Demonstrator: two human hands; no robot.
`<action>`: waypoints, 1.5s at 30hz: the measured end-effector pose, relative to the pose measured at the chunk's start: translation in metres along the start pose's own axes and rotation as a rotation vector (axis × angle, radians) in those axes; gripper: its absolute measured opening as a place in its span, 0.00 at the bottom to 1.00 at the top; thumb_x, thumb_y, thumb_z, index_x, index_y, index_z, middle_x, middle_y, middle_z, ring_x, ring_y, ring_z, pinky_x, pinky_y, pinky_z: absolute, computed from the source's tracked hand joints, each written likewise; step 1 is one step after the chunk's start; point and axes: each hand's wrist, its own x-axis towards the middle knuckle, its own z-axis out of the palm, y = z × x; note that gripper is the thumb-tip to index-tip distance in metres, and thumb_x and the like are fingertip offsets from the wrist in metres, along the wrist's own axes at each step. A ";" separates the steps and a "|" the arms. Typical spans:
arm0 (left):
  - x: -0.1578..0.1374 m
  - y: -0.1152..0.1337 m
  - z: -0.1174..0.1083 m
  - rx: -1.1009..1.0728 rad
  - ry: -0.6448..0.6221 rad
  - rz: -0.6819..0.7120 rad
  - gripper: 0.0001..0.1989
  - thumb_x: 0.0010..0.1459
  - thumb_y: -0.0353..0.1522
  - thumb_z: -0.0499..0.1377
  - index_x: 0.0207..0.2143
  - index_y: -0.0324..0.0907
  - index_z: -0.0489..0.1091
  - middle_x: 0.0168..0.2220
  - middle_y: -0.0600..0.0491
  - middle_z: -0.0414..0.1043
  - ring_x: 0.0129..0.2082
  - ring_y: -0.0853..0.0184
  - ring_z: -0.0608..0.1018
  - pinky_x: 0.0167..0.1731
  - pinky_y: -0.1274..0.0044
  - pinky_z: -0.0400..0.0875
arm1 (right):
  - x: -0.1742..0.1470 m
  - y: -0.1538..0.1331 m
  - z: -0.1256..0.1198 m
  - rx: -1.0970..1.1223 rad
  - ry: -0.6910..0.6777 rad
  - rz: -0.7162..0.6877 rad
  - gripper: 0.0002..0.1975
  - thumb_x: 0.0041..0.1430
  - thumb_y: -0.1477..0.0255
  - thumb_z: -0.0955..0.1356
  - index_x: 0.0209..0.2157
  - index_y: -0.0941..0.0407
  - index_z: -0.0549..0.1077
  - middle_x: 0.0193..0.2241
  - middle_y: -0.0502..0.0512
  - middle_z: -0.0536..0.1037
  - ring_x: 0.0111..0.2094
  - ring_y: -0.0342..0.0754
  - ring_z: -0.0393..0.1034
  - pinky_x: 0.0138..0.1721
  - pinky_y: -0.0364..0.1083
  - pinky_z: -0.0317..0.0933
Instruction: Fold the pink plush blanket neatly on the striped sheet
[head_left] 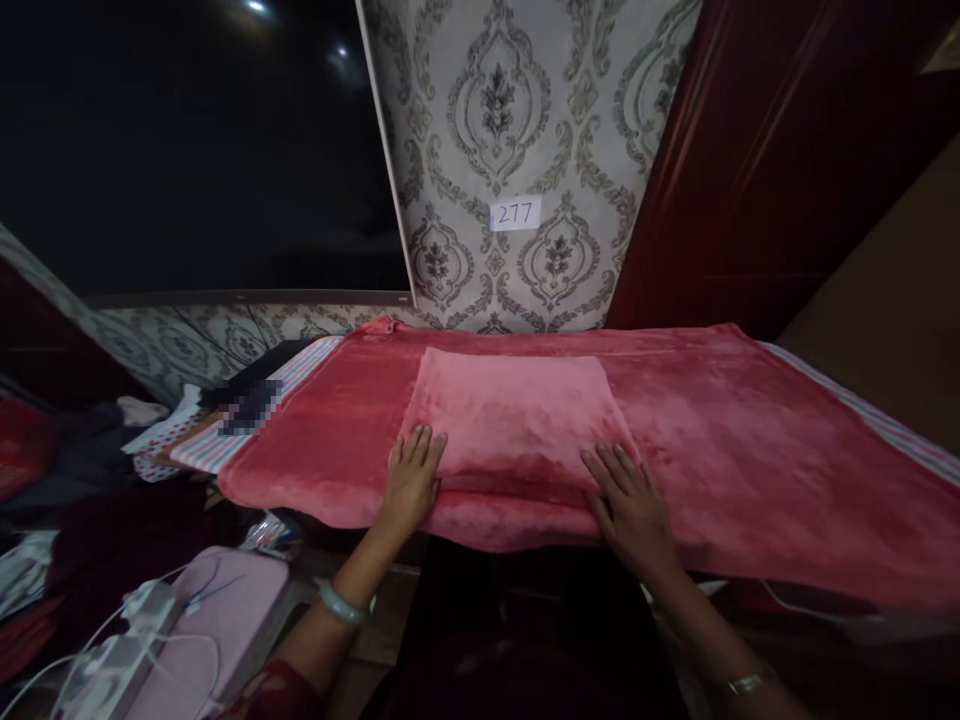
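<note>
A pink folded fleece cloth lies on a larger red-pink plush blanket spread over the table. My left hand rests on the left near corner of the folded cloth, its fingers stretched out and pointing away from me. On the opposite near corner lies my right hand, flat with fingers slightly spread. Both palms press down near the front edge, and neither hand grips anything that I can see. The near edge of the folded cloth looks rumpled between the hands.
A striped cloth shows beneath the blanket at the left, beside a pixelated dark object. A large black television stands behind. At lower left, a power strip with white cables sits on a pink stool. Clothes are heaped at far left.
</note>
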 end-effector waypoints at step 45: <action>0.184 -0.028 -0.006 -0.039 -0.255 0.039 0.26 0.68 0.42 0.46 0.61 0.38 0.66 0.63 0.34 0.65 0.66 0.47 0.64 0.63 0.46 0.50 | 0.148 -0.106 0.007 0.667 -0.702 -0.500 0.21 0.68 0.63 0.67 0.61 0.50 0.71 0.62 0.54 0.71 0.64 0.51 0.61 0.66 0.52 0.52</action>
